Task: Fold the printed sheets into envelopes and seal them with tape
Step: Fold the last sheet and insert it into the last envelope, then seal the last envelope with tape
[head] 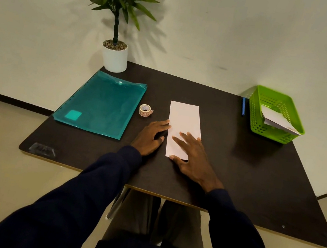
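A white sheet (184,116), folded into a long narrow strip, lies lengthwise in the middle of the dark table (235,178). My right hand (192,156) lies flat on its near half, fingers spread and straight, thumb at the sheet's near edge. My left hand (152,135) rests on the table beside the sheet's left edge, its fingertips touching that edge. A small roll of patterned tape (145,110) stands just left of the sheet, apart from both hands.
A teal plastic document folder (101,105) lies at the left. A potted plant (114,56) stands at the back left corner. A green basket (275,114) holding folded paper sits at the back right, with a blue pen (243,106) beside it.
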